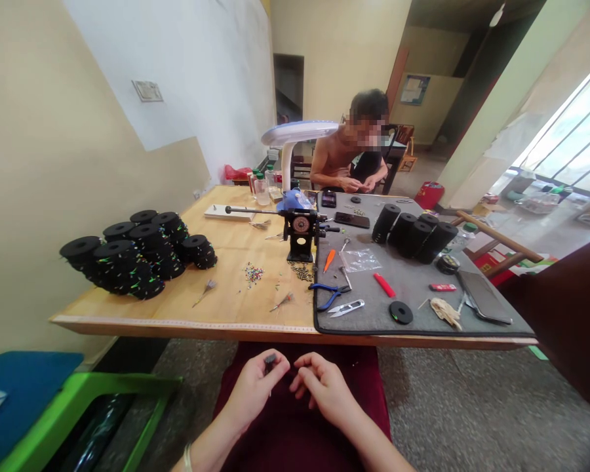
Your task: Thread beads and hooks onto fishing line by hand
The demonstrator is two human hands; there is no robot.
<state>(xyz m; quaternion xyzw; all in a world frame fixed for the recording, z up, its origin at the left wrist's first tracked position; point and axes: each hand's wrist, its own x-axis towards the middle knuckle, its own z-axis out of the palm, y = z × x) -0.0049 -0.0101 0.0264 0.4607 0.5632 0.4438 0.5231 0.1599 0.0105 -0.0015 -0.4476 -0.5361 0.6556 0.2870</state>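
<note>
My left hand [255, 383] is closed, with thumb and fingers pinched on a small dark grey object [270, 361] whose kind I cannot make out. Close beside it, my right hand [324, 390] has its fingers curled in and the thumb near the index finger. Anything in that pinch is too small to see. Both hands are in front of the table edge, above dark red cloth [305, 446] over my lap. Nearest on the table lie a feathered piece with a red tip [284, 301], blue-handled pliers [330, 296] and thread snips [347, 308].
Black foam spools [118, 255] stand at left, more black rolls [413, 229] at right. A winding device [301, 233] and a lamp [288, 164] stand mid-table. On the grey mat [368, 314] lie a foam disc [400, 313] and phone [484, 298]. Another person [344, 157] sits opposite.
</note>
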